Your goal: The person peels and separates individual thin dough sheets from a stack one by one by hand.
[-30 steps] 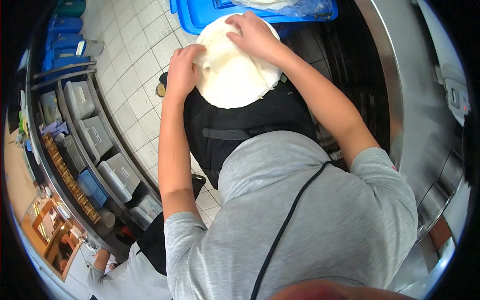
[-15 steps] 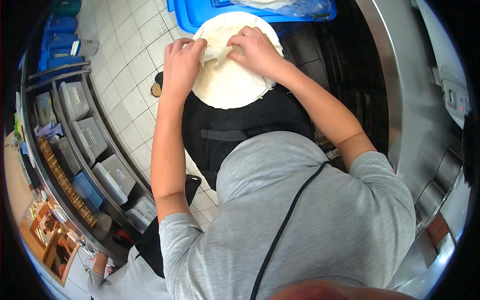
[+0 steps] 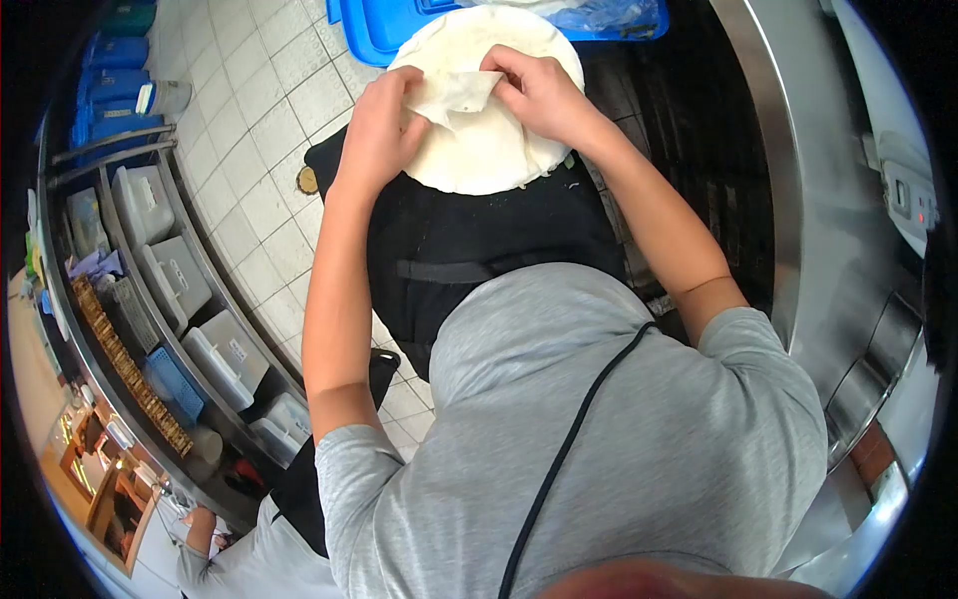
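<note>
A round stack of thin, cream-coloured sheets (image 3: pixel 469 165) rests on the dark lap, near the top of the view. Between the hands a small, thin pale piece (image 3: pixel 454 95) is stretched out over the stack. My left hand (image 3: pixel 382 130) is closed on the left end of this piece, at the stack's left edge. My right hand (image 3: pixel 539 92) pinches its right end with thumb and fingers, over the right part of the stack. How far the piece is separate from the sheets below cannot be made out.
Beyond the stack is a blue tray (image 3: pixel 374 35) with a plastic bag (image 3: pixel 609 15) in it. At left a metal shelf holds lidded grey containers (image 3: pixel 228 354); blue bins (image 3: pixel 115 85) stand further back. Another person's grey-clad arm (image 3: pixel 200 529) shows at lower left. A steel counter runs along the right.
The hands have moved apart a little, and the pale piece between them is now lifted and spread wider. The stack has shifted slightly up and right.
</note>
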Demonstrator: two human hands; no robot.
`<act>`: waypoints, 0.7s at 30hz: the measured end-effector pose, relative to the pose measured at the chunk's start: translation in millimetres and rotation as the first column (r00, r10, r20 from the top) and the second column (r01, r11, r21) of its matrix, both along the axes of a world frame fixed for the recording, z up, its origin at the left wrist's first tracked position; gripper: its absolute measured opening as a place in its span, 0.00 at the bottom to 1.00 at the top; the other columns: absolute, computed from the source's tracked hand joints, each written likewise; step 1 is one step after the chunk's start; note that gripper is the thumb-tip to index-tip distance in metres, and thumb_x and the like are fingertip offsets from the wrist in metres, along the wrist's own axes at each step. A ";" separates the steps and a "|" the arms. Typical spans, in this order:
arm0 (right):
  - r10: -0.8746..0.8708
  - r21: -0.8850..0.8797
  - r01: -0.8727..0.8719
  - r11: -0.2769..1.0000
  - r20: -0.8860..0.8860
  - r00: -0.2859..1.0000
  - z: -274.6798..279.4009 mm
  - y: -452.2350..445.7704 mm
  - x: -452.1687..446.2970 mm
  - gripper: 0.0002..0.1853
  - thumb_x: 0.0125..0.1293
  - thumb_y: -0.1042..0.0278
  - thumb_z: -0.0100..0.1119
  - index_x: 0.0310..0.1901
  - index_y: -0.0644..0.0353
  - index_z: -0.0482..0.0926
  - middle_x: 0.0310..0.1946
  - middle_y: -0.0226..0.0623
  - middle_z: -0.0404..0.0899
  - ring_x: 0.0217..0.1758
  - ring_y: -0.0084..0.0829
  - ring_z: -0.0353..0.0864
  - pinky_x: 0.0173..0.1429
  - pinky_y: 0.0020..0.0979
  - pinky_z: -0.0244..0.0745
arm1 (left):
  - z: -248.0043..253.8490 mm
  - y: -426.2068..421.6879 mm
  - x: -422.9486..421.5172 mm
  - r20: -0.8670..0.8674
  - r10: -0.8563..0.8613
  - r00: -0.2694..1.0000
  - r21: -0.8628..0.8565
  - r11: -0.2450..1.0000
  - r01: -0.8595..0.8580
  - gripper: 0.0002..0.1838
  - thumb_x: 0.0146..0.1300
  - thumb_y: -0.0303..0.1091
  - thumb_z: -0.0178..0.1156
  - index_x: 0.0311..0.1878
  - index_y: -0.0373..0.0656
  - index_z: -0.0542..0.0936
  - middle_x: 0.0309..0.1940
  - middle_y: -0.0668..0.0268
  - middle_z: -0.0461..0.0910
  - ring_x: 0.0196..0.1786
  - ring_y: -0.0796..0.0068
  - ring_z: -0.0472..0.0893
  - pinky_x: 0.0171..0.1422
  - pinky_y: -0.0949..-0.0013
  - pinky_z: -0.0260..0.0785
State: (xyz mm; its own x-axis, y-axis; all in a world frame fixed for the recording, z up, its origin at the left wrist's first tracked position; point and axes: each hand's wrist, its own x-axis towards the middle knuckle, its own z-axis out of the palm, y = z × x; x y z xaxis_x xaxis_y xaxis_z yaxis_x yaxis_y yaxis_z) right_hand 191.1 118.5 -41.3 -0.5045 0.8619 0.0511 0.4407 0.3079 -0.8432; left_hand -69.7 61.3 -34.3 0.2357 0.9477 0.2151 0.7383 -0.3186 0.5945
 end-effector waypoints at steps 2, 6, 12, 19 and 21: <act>0.041 -0.016 -0.041 0.999 0.004 0.999 -1.9 3.4 0.3 0.09 0.74 0.75 0.64 0.52 0.61 0.83 0.34 0.35 0.86 0.37 0.25 0.85 0.45 0.32 0.79 | -9.4 -0.5 -4.0 0.071 0.035 0.997 -0.022 0.999 -0.034 0.26 0.63 0.23 0.69 0.66 0.44 0.81 0.58 0.54 0.87 0.61 0.47 0.84 0.67 0.49 0.76; 0.166 -0.038 -0.169 0.985 -0.059 0.984 -8.5 14.4 -2.8 0.11 0.67 0.79 0.67 0.50 0.61 0.85 0.42 0.39 0.88 0.45 0.33 0.86 0.53 0.36 0.81 | -13.1 5.1 -5.9 -0.109 0.092 0.990 0.019 0.996 -0.090 0.26 0.58 0.22 0.69 0.63 0.45 0.84 0.59 0.56 0.86 0.63 0.48 0.82 0.71 0.52 0.74; 0.025 0.253 -0.069 0.965 0.176 0.984 -4.6 -5.3 -23.3 0.17 0.58 0.75 0.73 0.51 0.57 0.90 0.62 0.41 0.85 0.69 0.50 0.79 0.73 0.48 0.76 | -3.8 2.7 0.6 -0.253 0.060 0.966 0.133 0.991 -0.027 0.20 0.60 0.21 0.65 0.56 0.44 0.86 0.55 0.59 0.87 0.62 0.48 0.83 0.72 0.53 0.72; 0.126 0.396 -0.134 0.909 0.048 0.991 -19.1 -19.8 -21.5 0.24 0.54 0.82 0.68 0.55 0.58 0.92 0.55 0.43 0.91 0.64 0.49 0.86 0.71 0.47 0.80 | 19.7 -28.1 10.7 -0.335 0.005 0.942 -0.174 0.983 -0.066 0.24 0.59 0.21 0.65 0.61 0.45 0.82 0.55 0.55 0.89 0.64 0.48 0.85 0.71 0.50 0.75; 0.080 0.383 -0.071 0.921 -0.006 0.997 -19.5 -25.6 -17.1 0.25 0.54 0.84 0.66 0.55 0.59 0.93 0.54 0.44 0.93 0.61 0.48 0.90 0.69 0.45 0.83 | 16.2 -34.3 8.6 -0.224 0.038 0.974 -0.151 0.986 -0.074 0.26 0.58 0.20 0.66 0.62 0.45 0.82 0.55 0.55 0.88 0.63 0.47 0.85 0.71 0.51 0.75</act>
